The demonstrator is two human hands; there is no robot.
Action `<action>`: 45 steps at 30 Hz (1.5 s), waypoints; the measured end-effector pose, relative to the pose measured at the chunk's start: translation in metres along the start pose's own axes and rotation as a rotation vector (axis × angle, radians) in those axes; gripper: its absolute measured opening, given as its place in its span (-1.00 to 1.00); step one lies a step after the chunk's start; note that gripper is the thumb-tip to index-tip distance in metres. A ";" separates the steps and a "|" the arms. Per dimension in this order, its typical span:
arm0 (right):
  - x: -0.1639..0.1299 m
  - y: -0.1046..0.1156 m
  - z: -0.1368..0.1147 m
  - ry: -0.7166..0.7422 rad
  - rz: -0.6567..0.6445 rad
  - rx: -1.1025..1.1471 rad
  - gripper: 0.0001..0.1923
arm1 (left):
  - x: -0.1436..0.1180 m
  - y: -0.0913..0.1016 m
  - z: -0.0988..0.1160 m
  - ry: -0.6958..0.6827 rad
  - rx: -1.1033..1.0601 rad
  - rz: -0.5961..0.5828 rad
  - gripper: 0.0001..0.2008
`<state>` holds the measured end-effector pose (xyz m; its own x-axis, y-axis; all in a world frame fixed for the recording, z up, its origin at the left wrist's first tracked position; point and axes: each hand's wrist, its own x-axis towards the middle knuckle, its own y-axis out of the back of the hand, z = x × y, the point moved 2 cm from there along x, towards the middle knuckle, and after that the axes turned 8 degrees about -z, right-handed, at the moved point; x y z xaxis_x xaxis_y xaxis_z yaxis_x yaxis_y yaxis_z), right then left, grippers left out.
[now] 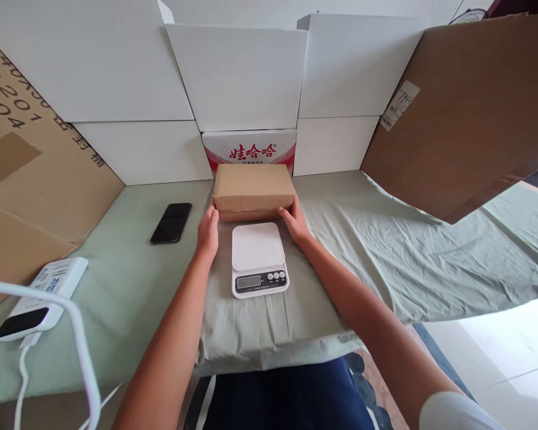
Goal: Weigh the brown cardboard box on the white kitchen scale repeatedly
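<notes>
A closed brown cardboard box (pixel 253 186) is gripped from both sides, just beyond the scale. My left hand (pixel 208 230) presses on its left end, its fingers partly hidden behind the box. At the right end, my right hand (pixel 295 221) holds on with the thumb on the front face and the fingers round the side. Nearer to me lies a white digital kitchen scale (pixel 257 248) with a bare platform and a small display. Whether the box's underside touches the table cannot be made out.
Left of the box a black phone (pixel 171 223) lies on the green cloth (pixel 130 263). A white power bank (pixel 42 298) with a white cable (pixel 83 346) is at the far left. White boards (pixel 237 77), a red-and-white carton (pixel 251 144) and large cardboard panels (pixel 466 113) enclose the table.
</notes>
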<state>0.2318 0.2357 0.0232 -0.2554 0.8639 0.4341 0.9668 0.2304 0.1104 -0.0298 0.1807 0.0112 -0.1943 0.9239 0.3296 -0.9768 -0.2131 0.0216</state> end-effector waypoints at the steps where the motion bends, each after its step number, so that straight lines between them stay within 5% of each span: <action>1: -0.005 0.000 -0.004 0.036 0.001 -0.019 -0.05 | -0.004 -0.001 0.009 -0.032 0.009 0.017 -0.41; 6: -0.057 0.006 -0.024 0.164 -0.052 -0.148 -0.02 | -0.060 0.000 0.042 -0.078 0.035 0.086 -0.54; 10: -0.105 0.012 -0.034 0.214 -0.125 -0.253 -0.02 | -0.123 0.009 0.044 -0.005 0.094 0.086 -0.47; 14: -0.120 0.012 -0.040 0.212 -0.131 -0.278 -0.06 | -0.154 0.012 0.044 0.036 0.108 0.088 -0.37; 37: -0.110 0.012 -0.048 0.143 -0.075 -0.237 -0.05 | -0.153 0.009 0.047 0.082 0.086 -0.012 -0.11; 42: -0.109 0.021 -0.048 0.103 0.123 -0.134 -0.16 | -0.150 0.020 0.055 0.037 -0.024 0.200 -0.16; 45: -0.107 0.023 -0.044 0.031 0.135 -0.074 -0.23 | -0.146 0.028 0.053 0.102 -0.021 0.382 -0.22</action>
<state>0.2813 0.1288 0.0192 -0.1239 0.8702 0.4769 0.9904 0.0785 0.1142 -0.0242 0.0226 0.0133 -0.5507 0.8066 0.2145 -0.8340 -0.5418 -0.1040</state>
